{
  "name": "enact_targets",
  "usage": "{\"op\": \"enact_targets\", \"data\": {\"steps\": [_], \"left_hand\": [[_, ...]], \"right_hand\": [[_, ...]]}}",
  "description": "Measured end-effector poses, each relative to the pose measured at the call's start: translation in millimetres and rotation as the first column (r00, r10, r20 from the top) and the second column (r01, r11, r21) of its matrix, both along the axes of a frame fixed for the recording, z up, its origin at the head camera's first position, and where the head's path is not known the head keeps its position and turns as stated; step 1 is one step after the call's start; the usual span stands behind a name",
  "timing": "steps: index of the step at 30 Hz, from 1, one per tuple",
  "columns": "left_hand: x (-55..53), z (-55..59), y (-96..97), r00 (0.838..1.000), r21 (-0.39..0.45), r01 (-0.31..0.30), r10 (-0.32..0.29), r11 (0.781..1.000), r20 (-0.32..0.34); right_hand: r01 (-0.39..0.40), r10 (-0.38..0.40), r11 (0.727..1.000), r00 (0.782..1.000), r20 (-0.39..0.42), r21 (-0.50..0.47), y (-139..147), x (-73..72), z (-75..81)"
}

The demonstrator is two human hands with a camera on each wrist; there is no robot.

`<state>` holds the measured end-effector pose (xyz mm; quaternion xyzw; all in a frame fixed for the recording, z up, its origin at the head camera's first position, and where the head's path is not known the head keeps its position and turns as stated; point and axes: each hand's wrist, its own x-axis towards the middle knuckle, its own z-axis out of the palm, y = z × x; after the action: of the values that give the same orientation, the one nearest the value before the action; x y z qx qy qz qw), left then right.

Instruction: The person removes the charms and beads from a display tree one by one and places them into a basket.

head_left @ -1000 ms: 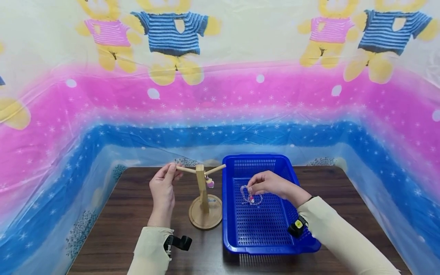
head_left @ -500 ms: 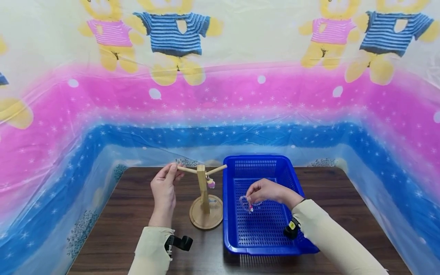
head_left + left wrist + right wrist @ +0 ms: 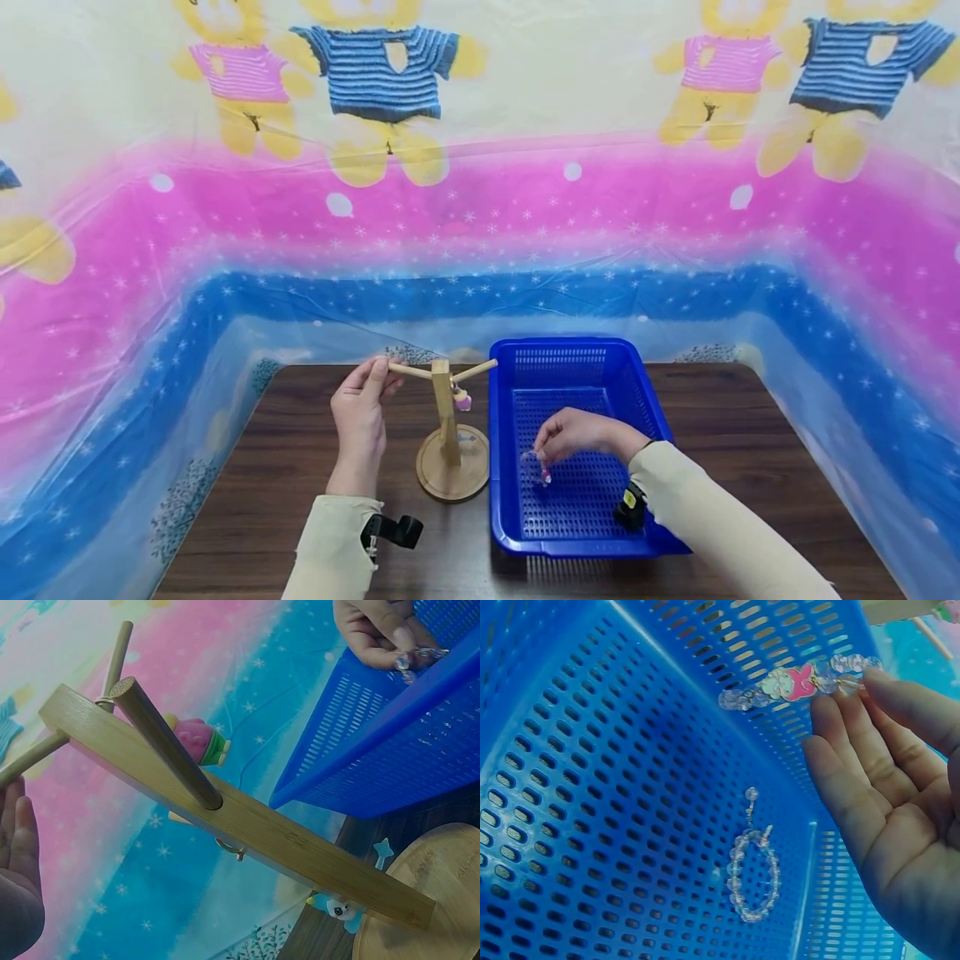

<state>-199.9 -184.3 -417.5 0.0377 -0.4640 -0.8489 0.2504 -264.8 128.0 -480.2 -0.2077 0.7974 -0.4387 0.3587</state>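
Right hand (image 3: 573, 435) fingers (image 3: 840, 742) pinch a clear beaded bracelet with pink charm (image 3: 799, 682), lifted inside the blue perforated plastic basket (image 3: 525, 533) at the desk's (image 3: 750, 433) front-right; pick-up step. Left hand (image 3: 360, 412) fingers pinch the wooden peg stand (image 3: 448, 425) arm. Next calls for clearing the basket wall; second clear bracelet (image 3: 754, 874) lies on the basket floor

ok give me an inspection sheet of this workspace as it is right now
surface: dark wood table.
job's things: wooden stand with pink charm hanging; blue basket; bead bracelet with pink charm; second clear bead bracelet on the basket floor.
clutter: nothing seen.
grippers: left hand pinches a stand peg; right hand pinches the charm bracelet inside the basket.
cables: nothing seen.
surroundings: bear-print plastic sheet.
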Motion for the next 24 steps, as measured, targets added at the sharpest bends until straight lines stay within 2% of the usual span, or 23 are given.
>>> {"op": "enact_targets", "data": {"steps": [8,24], "left_hand": [[1.2,0.8,1.1,1.0,0.0,-0.001,0.001,1.0,0.014],[0.8,2.3,-0.9,1.0,-0.006,0.009,-0.009,1.0,0.01]], "right_hand": [[-0.035,0.033,0.999,0.998,0.054,0.025,-4,2.7,-9.1],[-0.029,0.026,0.998,0.998,0.055,0.05,-10,1.1,-20.6]]}}
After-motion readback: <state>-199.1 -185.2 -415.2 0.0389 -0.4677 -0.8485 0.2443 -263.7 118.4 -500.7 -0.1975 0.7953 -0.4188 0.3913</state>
